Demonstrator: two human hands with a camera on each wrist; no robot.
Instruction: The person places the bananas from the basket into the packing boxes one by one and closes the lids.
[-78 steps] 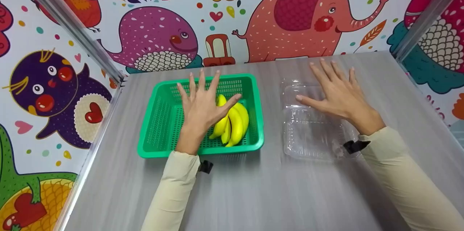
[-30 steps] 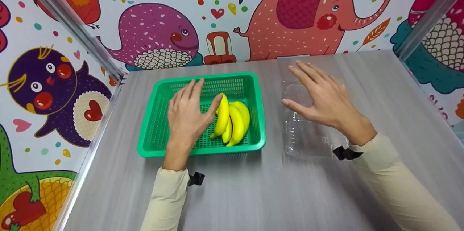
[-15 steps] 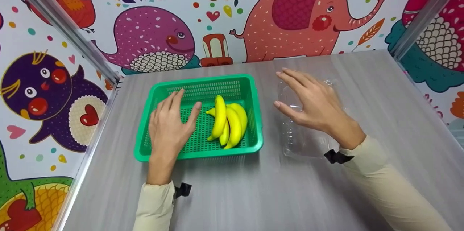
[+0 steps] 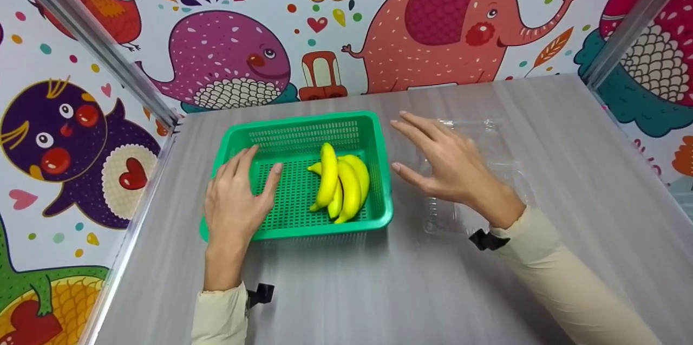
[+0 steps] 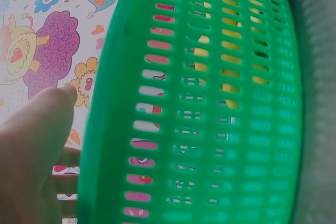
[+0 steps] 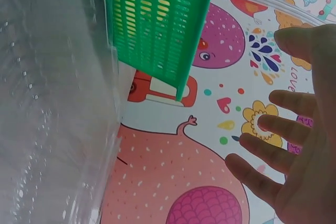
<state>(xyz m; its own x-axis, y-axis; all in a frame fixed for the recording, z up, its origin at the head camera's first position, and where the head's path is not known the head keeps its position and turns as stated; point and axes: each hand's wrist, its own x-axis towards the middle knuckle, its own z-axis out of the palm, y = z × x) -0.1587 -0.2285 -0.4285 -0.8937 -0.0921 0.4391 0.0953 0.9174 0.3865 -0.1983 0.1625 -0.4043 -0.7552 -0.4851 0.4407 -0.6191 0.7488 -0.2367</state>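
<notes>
In the head view a green plastic basket [image 4: 295, 231] stands on the table, with several yellow bananas [image 4: 349, 185] lying in its right half. My left hand [image 4: 234, 199] is over the basket's left side, its fingers spread loosely and nothing in them. The left wrist view has that hand [image 5: 31, 150] beside the basket rim [image 5: 97, 129]; whether it touches cannot be told. My right hand [image 4: 446, 163], empty with fingers extended, hovers over the left part of a clear plastic clamshell box [image 4: 498, 142], hiding some of it. The right wrist view also has this hand [image 6: 299, 145] free of any object.
The grey wood-grain table [image 4: 346, 291] reaches back to a wall [image 4: 335, 25] printed with cartoon animals. Metal posts [image 4: 103, 36] rise at its left and right back corners. A gap of table separates the basket from the clear box.
My left hand has moved left and nearer to me, away from above the bananas. My right hand has moved left toward the basket. The bananas, basket and clear box have stayed put.
</notes>
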